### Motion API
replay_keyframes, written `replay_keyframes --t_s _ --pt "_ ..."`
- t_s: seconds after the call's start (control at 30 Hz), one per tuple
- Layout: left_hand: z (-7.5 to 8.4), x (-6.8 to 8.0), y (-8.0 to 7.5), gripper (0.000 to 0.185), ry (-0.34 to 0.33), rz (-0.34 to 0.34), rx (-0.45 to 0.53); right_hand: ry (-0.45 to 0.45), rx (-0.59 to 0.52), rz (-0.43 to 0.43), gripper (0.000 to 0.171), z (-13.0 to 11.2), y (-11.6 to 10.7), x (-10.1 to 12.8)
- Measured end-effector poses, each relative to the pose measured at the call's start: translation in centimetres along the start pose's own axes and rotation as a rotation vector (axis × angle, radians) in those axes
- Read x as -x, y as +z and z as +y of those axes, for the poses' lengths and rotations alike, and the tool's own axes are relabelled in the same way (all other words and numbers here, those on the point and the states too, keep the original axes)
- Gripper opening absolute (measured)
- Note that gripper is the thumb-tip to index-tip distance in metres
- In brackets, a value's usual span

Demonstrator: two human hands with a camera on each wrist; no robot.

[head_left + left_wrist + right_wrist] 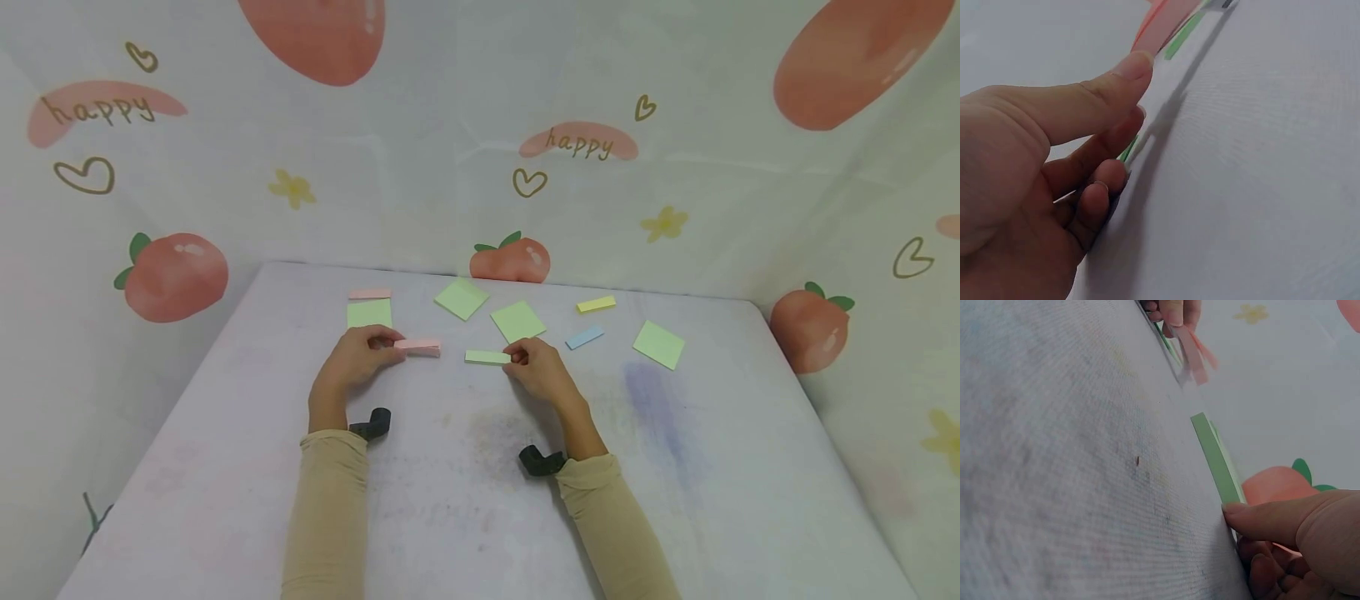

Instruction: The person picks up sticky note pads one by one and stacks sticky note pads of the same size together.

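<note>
My left hand [365, 352] pinches one end of a narrow pink sticky-note pad [418, 347] that lies near the middle of the table; in the left wrist view the thumb [1100, 94] lies on the pink pad [1163, 22]. My right hand [534, 363] pinches the right end of a narrow green sticky-note pad [487, 357]; the right wrist view has the thumb [1272, 519] on the green pad [1213, 456], with the pink pad [1194, 353] farther off.
On the white table [675, 467] beyond my hands lie several square green notes [518, 321], a pink strip [370, 294], a yellow strip [596, 304] and a blue strip [584, 337]. A printed fabric backdrop [480, 125] encloses the table.
</note>
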State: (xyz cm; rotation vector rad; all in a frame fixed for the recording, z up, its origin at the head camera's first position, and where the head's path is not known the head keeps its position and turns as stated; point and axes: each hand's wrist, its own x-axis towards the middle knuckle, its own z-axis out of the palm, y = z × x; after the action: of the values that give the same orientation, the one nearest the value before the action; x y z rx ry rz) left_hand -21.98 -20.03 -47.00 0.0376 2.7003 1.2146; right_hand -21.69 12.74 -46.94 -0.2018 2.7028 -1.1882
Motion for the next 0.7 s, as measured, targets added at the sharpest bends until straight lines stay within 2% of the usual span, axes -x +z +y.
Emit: replay_keyframes --t_s 0.23,0.4,0.7 --pt "0.4 -0.1 -0.3 0.034 0.026 0.021 0.023 0.016 -0.003 -0.004 0.023 0.1 0.0 -0.1" --pt "1.3 -0.3 -0.2 0.034 0.053 0.045 0.069 0.026 -0.005 -0.009 0.024 0.0 0.0 -0.1" --pt "3.7 -0.9 1.8 0.033 0.135 0.034 0.141 0.016 -0.004 -0.010 0.024 0.0 -0.1 -0.1"
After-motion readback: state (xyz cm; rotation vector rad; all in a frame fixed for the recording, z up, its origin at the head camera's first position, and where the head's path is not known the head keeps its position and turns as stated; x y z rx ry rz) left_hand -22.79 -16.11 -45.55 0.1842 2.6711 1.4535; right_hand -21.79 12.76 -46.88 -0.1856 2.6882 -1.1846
